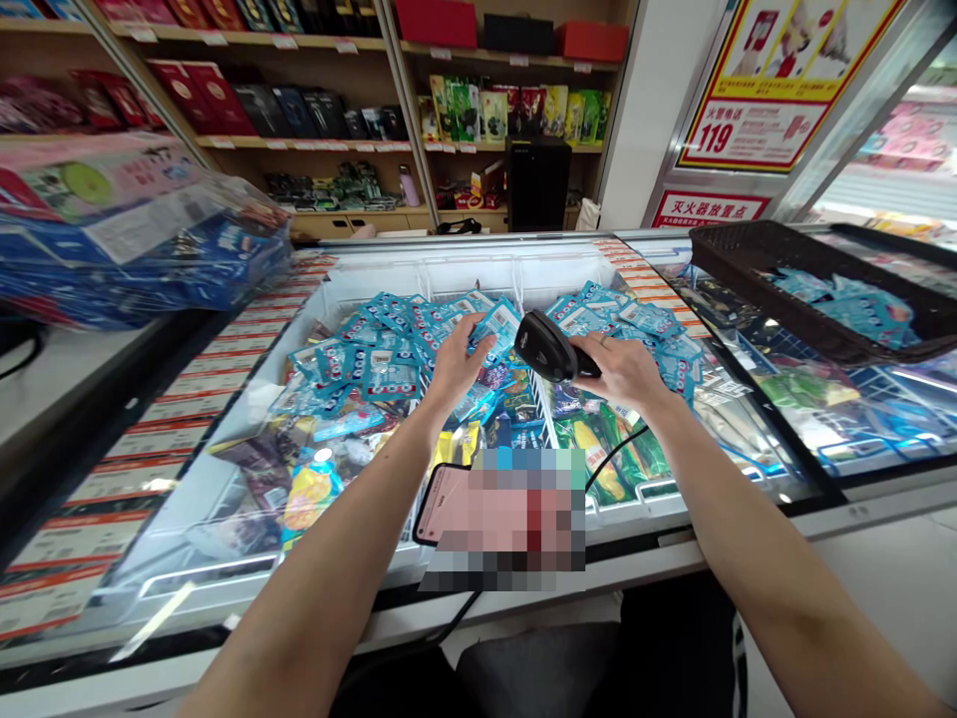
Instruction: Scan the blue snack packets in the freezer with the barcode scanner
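Observation:
My right hand (617,371) grips a black handheld barcode scanner (544,346), its head turned left. Just left of that head, my left hand (462,361) pinches a small blue packet (499,323) with a white label facing up. Many like packets lie in a left pile (390,371) and a right pile (590,311) on the freezer's glass top. A cable (617,454) runs down from the scanner. Nearer to me lies a phone (449,506), partly covered by a blurred patch.
A brown basket (822,314) with blue packets stands at the right. Plastic-wrapped boxes (127,229) sit at the left. Orange-and-white price strips (160,439) line the glass. Bagged frozen goods (602,449) show beneath it, and stocked shelves (299,145) stand behind.

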`<move>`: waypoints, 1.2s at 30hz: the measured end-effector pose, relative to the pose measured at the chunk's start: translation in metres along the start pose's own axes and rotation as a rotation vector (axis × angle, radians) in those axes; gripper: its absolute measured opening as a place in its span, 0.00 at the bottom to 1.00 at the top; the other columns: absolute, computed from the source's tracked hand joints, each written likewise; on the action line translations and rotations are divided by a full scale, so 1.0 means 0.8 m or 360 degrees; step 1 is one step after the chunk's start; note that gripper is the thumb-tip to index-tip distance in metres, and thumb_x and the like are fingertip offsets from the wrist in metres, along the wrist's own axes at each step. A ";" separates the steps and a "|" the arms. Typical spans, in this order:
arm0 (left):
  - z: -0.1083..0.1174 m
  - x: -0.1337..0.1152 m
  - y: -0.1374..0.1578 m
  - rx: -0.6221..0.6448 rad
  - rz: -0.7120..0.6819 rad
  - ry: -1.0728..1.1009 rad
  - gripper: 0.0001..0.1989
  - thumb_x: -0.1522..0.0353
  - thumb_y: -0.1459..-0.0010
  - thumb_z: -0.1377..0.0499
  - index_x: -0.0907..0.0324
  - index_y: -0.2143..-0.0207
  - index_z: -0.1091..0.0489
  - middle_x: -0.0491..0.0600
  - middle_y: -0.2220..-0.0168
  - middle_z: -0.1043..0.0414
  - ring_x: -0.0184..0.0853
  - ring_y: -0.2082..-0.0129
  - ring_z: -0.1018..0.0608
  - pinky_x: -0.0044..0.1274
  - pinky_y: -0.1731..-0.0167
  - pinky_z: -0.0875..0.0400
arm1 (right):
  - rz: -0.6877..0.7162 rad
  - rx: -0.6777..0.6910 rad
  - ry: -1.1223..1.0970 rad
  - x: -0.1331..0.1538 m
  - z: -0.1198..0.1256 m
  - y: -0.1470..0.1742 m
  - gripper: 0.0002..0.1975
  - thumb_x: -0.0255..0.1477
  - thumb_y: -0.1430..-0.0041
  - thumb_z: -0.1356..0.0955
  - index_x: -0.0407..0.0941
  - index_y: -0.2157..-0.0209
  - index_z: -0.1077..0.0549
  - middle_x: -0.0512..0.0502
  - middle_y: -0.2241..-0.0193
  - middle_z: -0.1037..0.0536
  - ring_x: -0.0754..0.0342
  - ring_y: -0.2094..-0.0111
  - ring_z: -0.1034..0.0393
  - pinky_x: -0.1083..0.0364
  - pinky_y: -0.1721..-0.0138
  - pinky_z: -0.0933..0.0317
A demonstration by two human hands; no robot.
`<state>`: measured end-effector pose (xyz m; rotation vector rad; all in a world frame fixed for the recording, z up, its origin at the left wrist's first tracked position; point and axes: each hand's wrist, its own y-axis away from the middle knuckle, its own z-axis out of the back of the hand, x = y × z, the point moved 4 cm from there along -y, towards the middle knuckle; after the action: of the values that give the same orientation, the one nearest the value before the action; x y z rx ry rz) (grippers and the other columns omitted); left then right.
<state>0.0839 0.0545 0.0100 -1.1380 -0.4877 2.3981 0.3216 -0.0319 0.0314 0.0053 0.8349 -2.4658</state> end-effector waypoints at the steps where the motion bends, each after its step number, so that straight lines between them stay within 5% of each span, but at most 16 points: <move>1: 0.000 0.000 0.000 -0.0002 -0.0009 0.0004 0.20 0.58 0.39 0.50 0.55 0.47 0.38 0.48 0.53 0.30 0.33 0.59 0.28 0.22 0.69 0.36 | -0.0005 -0.0007 -0.0007 -0.001 0.000 0.000 0.20 0.39 0.41 0.35 0.43 0.51 0.33 0.44 0.65 0.24 0.53 0.68 0.30 0.56 0.72 0.46; 10: 0.009 -0.014 0.007 -0.0251 -0.0211 -0.0461 0.21 0.60 0.38 0.50 0.57 0.45 0.39 0.52 0.50 0.29 0.37 0.50 0.28 0.29 0.51 0.40 | -0.0034 -0.0062 -0.0014 -0.002 0.001 0.001 0.21 0.39 0.42 0.35 0.43 0.50 0.33 0.45 0.64 0.24 0.52 0.67 0.29 0.56 0.71 0.45; 21: 0.044 -0.016 0.013 -0.0251 0.0004 -0.0844 0.18 0.62 0.41 0.48 0.53 0.48 0.35 0.49 0.62 0.25 0.39 0.58 0.26 0.33 0.52 0.43 | -0.0240 -0.0123 -0.0066 -0.016 0.018 0.004 0.21 0.38 0.41 0.35 0.44 0.49 0.33 0.45 0.62 0.24 0.50 0.62 0.28 0.56 0.66 0.41; 26: 0.078 -0.017 0.035 -0.0331 -0.0074 -0.1141 0.22 0.61 0.40 0.49 0.52 0.43 0.38 0.55 0.46 0.32 0.48 0.47 0.32 0.40 0.49 0.45 | -0.0300 -0.0114 -0.0068 -0.012 0.025 -0.001 0.20 0.39 0.42 0.35 0.46 0.49 0.32 0.45 0.62 0.23 0.50 0.63 0.28 0.56 0.67 0.42; 32: 0.055 -0.027 0.054 0.0239 -0.0738 -0.1051 0.17 0.61 0.37 0.53 0.42 0.47 0.34 0.41 0.39 0.40 0.38 0.38 0.41 0.40 0.38 0.57 | -0.0299 -0.0047 -0.0013 -0.009 0.039 0.001 0.23 0.39 0.42 0.35 0.46 0.46 0.35 0.45 0.60 0.23 0.50 0.62 0.28 0.56 0.69 0.41; 36: 0.048 -0.017 0.053 0.0176 -0.0612 -0.1087 0.18 0.61 0.36 0.55 0.45 0.50 0.30 0.43 0.45 0.32 0.39 0.40 0.36 0.43 0.37 0.64 | -0.0293 -0.0032 0.0046 -0.021 0.042 0.024 0.23 0.38 0.41 0.36 0.46 0.46 0.35 0.44 0.59 0.24 0.50 0.62 0.28 0.56 0.68 0.40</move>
<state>0.0512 0.0066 0.0214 -0.1216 -0.6962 2.3691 0.3504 -0.0556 0.0508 -0.0448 0.9087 -2.6346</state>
